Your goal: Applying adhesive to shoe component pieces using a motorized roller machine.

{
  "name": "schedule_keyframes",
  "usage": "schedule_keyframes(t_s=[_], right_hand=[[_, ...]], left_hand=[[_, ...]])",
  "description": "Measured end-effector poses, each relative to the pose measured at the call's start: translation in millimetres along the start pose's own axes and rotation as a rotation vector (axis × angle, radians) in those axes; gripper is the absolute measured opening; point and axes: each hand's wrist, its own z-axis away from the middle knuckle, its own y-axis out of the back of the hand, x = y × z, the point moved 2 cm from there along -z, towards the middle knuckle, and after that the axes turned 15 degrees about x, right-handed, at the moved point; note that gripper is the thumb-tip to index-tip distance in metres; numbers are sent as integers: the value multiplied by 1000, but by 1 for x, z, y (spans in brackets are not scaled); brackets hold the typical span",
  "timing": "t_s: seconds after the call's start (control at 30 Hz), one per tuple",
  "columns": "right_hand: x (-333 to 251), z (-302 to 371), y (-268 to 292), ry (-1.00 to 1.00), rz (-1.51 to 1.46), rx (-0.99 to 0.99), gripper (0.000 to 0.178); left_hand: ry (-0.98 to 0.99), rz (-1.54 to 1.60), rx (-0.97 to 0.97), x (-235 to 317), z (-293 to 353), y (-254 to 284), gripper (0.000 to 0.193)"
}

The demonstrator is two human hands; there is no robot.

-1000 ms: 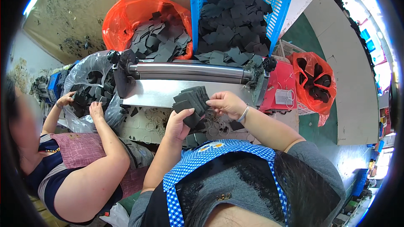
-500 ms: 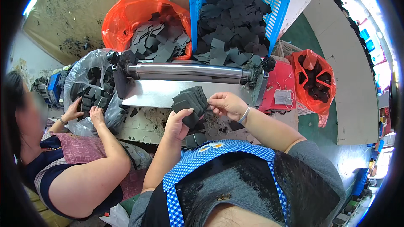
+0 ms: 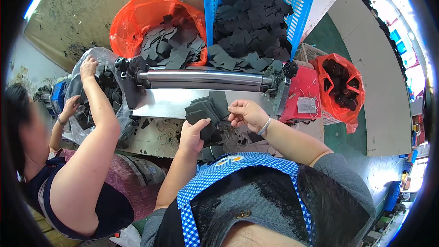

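A fanned stack of thin black sheet pieces (image 3: 201, 115) is gripped in my left hand (image 3: 192, 136), thumb on top. My right hand (image 3: 248, 117), with a bangle at the wrist, pinches the right edge of one squarish black piece (image 3: 220, 102) standing out from the stack. Both hands are just in front of a machine's pale metal plate (image 3: 164, 103), behind which runs a shiny steel roller (image 3: 206, 77). Under my hands, more black pieces (image 3: 211, 152) lie by my blue checked apron (image 3: 206, 174).
Behind the roller, an orange-red bag (image 3: 125, 23) and a blue basket (image 3: 302, 7) hold black pieces. Another red bag (image 3: 354, 71) stands right. At left a co-worker's hands (image 3: 89, 67) are at a clear plastic bag (image 3: 120, 110) of black pieces. Scraps (image 3: 169, 130) litter the worktable.
The squarish piece at my right fingertips now sticks out further from the stack. The co-worker's one hand has risen to the far rim of the clear bag.
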Motion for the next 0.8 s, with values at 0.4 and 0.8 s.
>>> schedule_keyframes(t_s=[0.4, 0.8], right_hand=[[2, -9, 13, -176, -33, 122, 13], [1, -18, 19, 11, -42, 370, 20]], left_hand=[[-134, -108, 21, 5, -4, 10, 29], [33, 91, -98, 3, 0, 6, 30]])
